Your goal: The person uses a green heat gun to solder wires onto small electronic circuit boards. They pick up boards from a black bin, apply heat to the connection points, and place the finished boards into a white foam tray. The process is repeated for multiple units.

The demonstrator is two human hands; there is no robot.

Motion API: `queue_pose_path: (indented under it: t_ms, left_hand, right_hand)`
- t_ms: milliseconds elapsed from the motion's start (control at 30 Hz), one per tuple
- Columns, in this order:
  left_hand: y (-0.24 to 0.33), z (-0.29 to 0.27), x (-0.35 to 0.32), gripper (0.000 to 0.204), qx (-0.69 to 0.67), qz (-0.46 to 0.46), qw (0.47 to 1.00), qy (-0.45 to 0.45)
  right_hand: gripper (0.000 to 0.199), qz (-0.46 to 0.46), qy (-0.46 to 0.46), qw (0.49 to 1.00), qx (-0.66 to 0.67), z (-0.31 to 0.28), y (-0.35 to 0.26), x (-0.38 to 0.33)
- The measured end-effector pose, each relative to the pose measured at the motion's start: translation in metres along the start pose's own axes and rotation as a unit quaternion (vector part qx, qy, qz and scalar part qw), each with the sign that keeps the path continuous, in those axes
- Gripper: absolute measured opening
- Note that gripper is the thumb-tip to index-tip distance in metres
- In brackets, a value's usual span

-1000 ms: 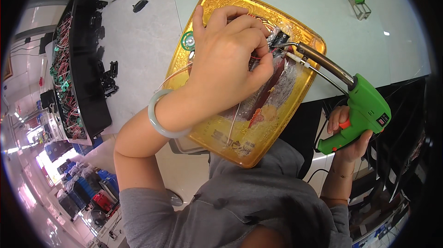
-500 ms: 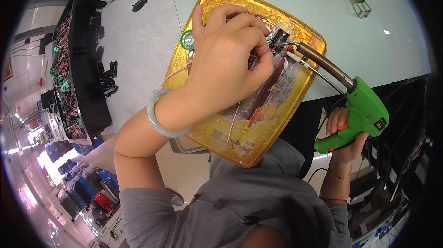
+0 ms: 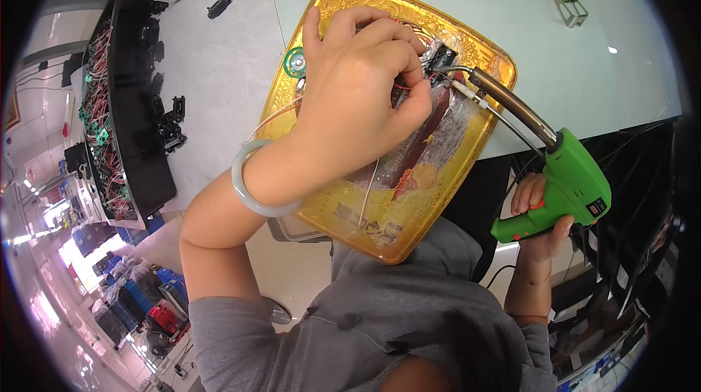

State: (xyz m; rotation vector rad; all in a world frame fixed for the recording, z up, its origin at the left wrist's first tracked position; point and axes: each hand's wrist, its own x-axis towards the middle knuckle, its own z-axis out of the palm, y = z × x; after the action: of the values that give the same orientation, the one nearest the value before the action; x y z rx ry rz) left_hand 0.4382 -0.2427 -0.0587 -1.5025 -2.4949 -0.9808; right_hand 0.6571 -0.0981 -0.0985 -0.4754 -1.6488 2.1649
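My right hand (image 3: 538,209) is wrapped round the grip of a green soldering gun (image 3: 579,173). Its bent tip, with a thin feed tube beside it, touches or nearly touches a small black part (image 3: 442,58) with thin wires. Over the gold tray (image 3: 332,225), my left hand (image 3: 369,74) pinches thin red and dark wires (image 3: 431,78) at that black part, thumb and forefinger pressed together. The exact grip is partly hidden by the fingers. Clear plastic film (image 3: 456,125) and a dark red piece lie in the tray. A round green disc (image 3: 295,62) rests at its left rim.
At left stands a long black bin (image 3: 142,166) full of wired green boards (image 3: 98,133). Small black parts (image 3: 171,125) and another black part (image 3: 219,6) lie on the table. A green solder spool on a metal stand (image 3: 568,5) sits at the far right.
The soldering gun and my right hand have shifted slightly left and down. The tip stays at the black part, and my left hand has barely moved.
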Motion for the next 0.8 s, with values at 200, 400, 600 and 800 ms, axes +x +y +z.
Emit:
queue_pose_path:
  t_ms: [200, 400, 600, 800]
  left_hand:
    - [0.002, -0.003, 0.001, 0.009, 0.008, -0.008, 1.000, -0.023]
    - [0.004, -0.005, 0.001, 0.008, 0.014, -0.012, 0.999, -0.032]
    - [0.003, -0.005, 0.000, 0.008, 0.018, -0.010, 0.999, -0.029]
    - [0.004, -0.006, 0.001, 0.007, 0.019, -0.016, 0.999, -0.033]
  right_hand:
    - [0.060, -0.004, -0.004, 1.000, -0.016, 0.001, 0.000, -0.001]
    - [0.068, -0.025, -0.009, 0.999, 0.036, -0.002, -0.007, 0.001]
    - [0.077, -0.042, 0.021, 0.997, 0.053, -0.008, -0.007, 0.001]
    - [0.077, -0.041, 0.025, 0.994, 0.095, -0.010, -0.005, 0.001]
